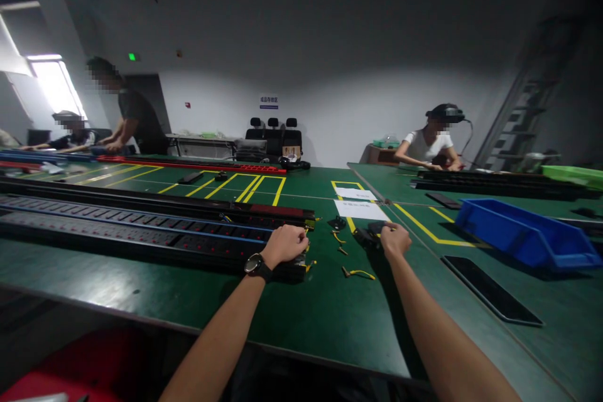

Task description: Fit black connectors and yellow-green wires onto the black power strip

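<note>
My left hand [285, 244], with a watch on its wrist, rests over the right end of a long black rail [155, 235] with rows of red dots and a blue strip. Its fingers are curled, and what they grip is hidden. To the right, my right hand [396, 240] reaches down with bent fingers at a cluster of small black parts [367, 237]; its fingertips are partly hidden. Between the hands lie short yellow cable pieces [362, 274] and a small black piece [337, 223]. A yellow-ended wire [310, 266] sticks out of the rail's end.
A blue bin [522, 232] and a black flat panel [492, 289] are on the right. White paper sheets [360, 209] lie behind the small parts. Co-workers [433, 144] work at the far right and far left [136, 116]. A red rail [202, 164] lies farther back.
</note>
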Demonstrator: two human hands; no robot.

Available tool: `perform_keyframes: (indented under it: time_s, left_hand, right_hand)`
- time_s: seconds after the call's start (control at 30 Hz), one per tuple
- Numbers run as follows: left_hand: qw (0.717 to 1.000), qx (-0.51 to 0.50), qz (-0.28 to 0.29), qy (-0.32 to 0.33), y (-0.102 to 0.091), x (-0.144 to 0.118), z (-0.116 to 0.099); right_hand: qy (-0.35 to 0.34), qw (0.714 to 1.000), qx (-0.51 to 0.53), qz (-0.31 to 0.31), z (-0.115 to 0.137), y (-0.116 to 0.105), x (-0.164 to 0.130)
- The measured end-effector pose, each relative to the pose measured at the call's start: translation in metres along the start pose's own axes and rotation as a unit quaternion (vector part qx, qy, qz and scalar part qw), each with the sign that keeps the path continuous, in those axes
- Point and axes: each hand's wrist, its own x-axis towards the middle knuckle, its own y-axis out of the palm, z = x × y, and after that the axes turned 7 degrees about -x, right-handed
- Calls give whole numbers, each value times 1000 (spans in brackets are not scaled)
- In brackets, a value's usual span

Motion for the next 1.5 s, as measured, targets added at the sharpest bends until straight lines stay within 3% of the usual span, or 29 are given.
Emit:
perform_keyframes:
  time_s: [0.1, 0.3, 0.43, 0.67, 0.97, 1.07, 1.13, 1.2, 1.33, 1.5]
  left_hand:
    - [1000, -1, 2, -2, 0, 0, -1]
    - [1000, 1, 6, -12, -3, -2, -5]
    - [1000, 0, 7, -16, -6, -4, -8]
    - [1000, -3, 13, -19, -6, -4, -8]
    - [1000, -6, 8, -13, -4, -2, -5]
    - [1000, -6, 11, -14, -4, -2, -6]
    - [1000, -4, 9, -12, -4, -2, -5]
    - [1000, -2, 3, -8, -2, -2, -4]
    - [1000, 6, -3, -3, 0, -2, -2]
    - [1000, 15, -7, 5, 0, -1, -1]
  right_hand:
    - [103, 994, 36, 13, 1, 0, 0]
    - [43, 997, -9, 69, 4, 4, 1]
    - [39, 994, -58, 86, 5, 7, 1]
    - [29, 986, -140, 81, 5, 5, -2]
    - [-17, 986, -141, 88, 7, -2, -7]
    - [-24, 990, -134, 35, 13, -6, -10]
    - [-67, 991, -112, -13, 23, -7, -15]
    - [-154, 986, -64, -23, 39, -6, -23]
    - [-343, 936, 50, 59, 83, 5, -50]
    - [-406, 903, 77, 119, 128, 17, -83]
